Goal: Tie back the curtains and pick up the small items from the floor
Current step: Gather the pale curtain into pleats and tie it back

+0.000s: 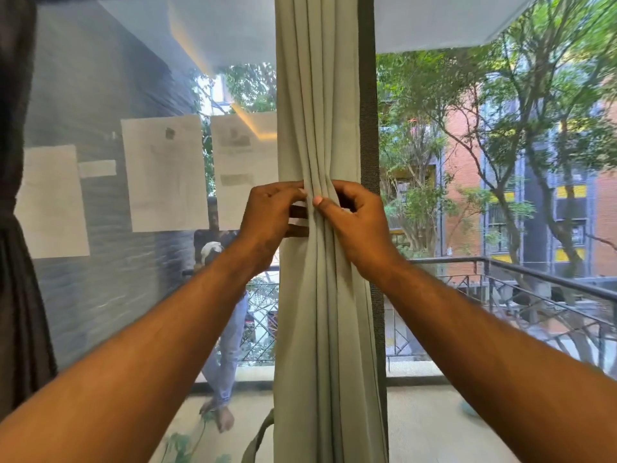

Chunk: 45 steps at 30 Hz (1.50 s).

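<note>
A pale green curtain [317, 111] hangs gathered in folds down the middle of the view, in front of a dark window post [369, 128]. My left hand [270, 215] grips its left side at mid height, fingers wrapped around the bunched cloth. My right hand [354, 222] pinches the folds from the right, thumb pressed on the front. A light strip [297, 212], perhaps a tie-back, shows between my left fingers and the cloth. A green strap end [258, 436] hangs low beside the curtain. No small floor items are visible.
A dark curtain [16, 228] hangs bunched at the far left. Glass panes on both sides; the left one carries paper sheets [167, 172] and reflects a standing person [227, 312]. Outside are a balcony railing [534, 279], trees and a brick building.
</note>
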Tool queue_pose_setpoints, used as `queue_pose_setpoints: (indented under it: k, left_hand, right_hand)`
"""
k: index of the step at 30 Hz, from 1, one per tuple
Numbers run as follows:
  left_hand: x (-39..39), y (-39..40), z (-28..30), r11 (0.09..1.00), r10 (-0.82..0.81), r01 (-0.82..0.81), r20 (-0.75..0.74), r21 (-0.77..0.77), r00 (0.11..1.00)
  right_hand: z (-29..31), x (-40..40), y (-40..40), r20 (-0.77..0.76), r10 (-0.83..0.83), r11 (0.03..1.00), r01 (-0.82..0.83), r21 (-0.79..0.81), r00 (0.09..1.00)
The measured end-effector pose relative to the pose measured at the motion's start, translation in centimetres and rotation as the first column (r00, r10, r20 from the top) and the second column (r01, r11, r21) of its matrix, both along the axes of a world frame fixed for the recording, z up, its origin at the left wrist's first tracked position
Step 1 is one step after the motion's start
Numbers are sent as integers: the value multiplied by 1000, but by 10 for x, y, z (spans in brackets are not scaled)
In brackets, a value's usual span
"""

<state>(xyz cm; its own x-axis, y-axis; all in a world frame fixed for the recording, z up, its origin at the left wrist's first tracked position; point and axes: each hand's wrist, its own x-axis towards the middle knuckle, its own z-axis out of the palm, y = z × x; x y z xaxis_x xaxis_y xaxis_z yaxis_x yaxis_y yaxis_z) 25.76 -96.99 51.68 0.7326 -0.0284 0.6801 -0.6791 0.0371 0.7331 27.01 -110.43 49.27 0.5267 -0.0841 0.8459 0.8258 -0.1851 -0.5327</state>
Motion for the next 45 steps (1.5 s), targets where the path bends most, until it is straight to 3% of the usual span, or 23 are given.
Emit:
queue_pose_setpoints:
  k: [5, 12, 22, 28, 32, 35, 39, 41, 45]
  left_hand:
    - [-1, -3, -1, 996, -11, 8, -39, -86, 999]
    - [3, -5, -16, 996, -76, 72, -76, -48, 994]
    - [16, -9, -110, 999, -14, 26, -264, 44, 964]
    - [17, 8, -221, 967, 73, -26, -178, 252, 981]
    - [13, 7, -265, 936, -48, 128, -241, 328, 969]
    - [16, 1, -294, 908, 3, 102, -250, 406, 968]
    - [6, 0, -307, 962, -76, 173, -399, 213, 914]
    - [3, 3, -320, 956, -79, 191, -436, 220, 897]
    - [-15, -7, -358, 970, 59, 57, -455, 236, 888]
  right_hand:
    - [-14, -2, 7, -44, -30, 998, 27, -64, 999]
    - [-38, -1, 11, -150, -35, 997, 23, -80, 988]
    - [-139, 3, 13, -317, -109, 982, 53, -180, 942]
    - [-195, -5, 1, -515, 144, 984, -177, -16, 845]
    - [-217, -10, -10, -579, 286, 955, -277, 107, 763]
    - [-237, -14, -13, -601, 260, 964, -233, 125, 756]
    - [-269, -28, -14, -644, 167, 986, -130, 105, 746]
    - [-290, -34, -16, -678, 144, 988, -70, 136, 721]
    - [-326, -45, -17, -748, 186, 961, 41, 274, 638]
